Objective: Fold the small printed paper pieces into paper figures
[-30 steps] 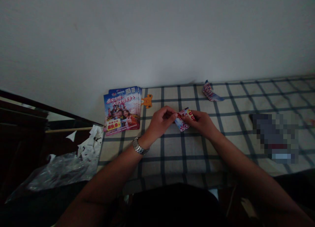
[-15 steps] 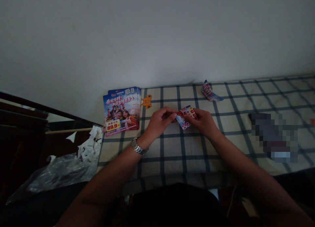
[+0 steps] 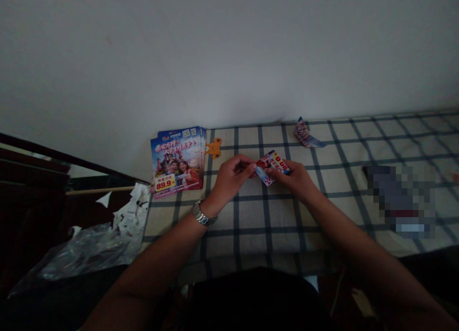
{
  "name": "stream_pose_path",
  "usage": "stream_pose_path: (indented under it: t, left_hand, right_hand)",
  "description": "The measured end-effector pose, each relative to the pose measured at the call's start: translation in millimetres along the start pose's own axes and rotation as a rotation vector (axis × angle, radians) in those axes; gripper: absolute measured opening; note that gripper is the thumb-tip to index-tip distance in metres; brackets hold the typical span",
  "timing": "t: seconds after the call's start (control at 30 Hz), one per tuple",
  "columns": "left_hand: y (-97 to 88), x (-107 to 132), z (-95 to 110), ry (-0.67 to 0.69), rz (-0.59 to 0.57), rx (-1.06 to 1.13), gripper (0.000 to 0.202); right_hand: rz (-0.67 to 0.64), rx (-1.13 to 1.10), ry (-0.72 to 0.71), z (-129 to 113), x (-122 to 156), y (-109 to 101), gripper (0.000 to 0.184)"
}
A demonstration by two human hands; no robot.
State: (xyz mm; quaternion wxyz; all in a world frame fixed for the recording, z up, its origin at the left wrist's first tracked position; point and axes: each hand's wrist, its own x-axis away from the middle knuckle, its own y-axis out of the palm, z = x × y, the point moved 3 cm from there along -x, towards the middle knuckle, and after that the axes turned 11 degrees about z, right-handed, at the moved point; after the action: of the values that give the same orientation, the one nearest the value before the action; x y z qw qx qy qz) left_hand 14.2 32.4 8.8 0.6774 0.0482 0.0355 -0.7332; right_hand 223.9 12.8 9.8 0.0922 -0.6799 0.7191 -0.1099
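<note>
Though crumpled, polybag (image 3: pixel 86 249) left of hands (image 3: pixel 231 180) (image 3: pixel 296 180)

A stack of leaflets (image 3: pixel 177 161) is showing the price "89.9" in red digits on a yellow label (image 3: pixel 165 182) at its lower left. Above the price, a line of white Chinese headline text (image 3: pixel 174 146) is running across the cover, too small to read exactly, and QR codes (image 3: pixel 188 132) are showing along the top edge. A folded leaflet (image 3: pixel 274 162) is showing large red characters on a yellow patch, but they are cut off by the fold and cannot be read with certainty.
</note>
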Motion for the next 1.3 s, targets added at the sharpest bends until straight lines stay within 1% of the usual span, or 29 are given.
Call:
stream_pose_path:
  t: [0.23, 0.37, 0.5, 0.6, 0.7, 0.87, 1.07, 1.3]
  left_hand:
    - [1.6, 1, -4, -0.018, -0.042, 0.005, 0.032]
    - [2.4, 0, -2, -0.024, -0.064, 0.009, 0.033]
    - [1.7, 1, 2, -0.016, -0.023, 0.009, 0.033]
    - [0.0, 1, 4, 0.003, 0.022, 0.021, 0.032]
    - [-0.8, 1, 4, 0.015, 0.03, 0.019, 0.032]
    - [0.1, 2, 3, -0.012, 0.014, 0.017, 0.035]
    - [0.5, 3, 0, -0.045, 0.021, 0.04, 0.034]
    - [1.2, 3, 0, -0.068, 0.019, 0.07, 0.033]
  right_hand:
    - [0.017, 0.08, -0.036, -2, 2, -3, 0.04]
    - [0.033, 0.106, -0.041, -2, 2, -4, 0.041]
    - [0.039, 0.039, -0.023, -1, 1, -2, 0.04]
    - [0.005, -0.034, 0.041, 2, 1, 0, 0.041]
    - [-0.035, -0.058, 0.082, 5, 1, 2, 0.041]
    - [-0.044, -0.063, 0.052, 8, 2, 3, 0.038]
    - [-0.061, -0.035, 0.025, 7, 2, 1, 0.038]
    - [-0.051, -0.069, 0.045, 7, 1, 1, 0.038]
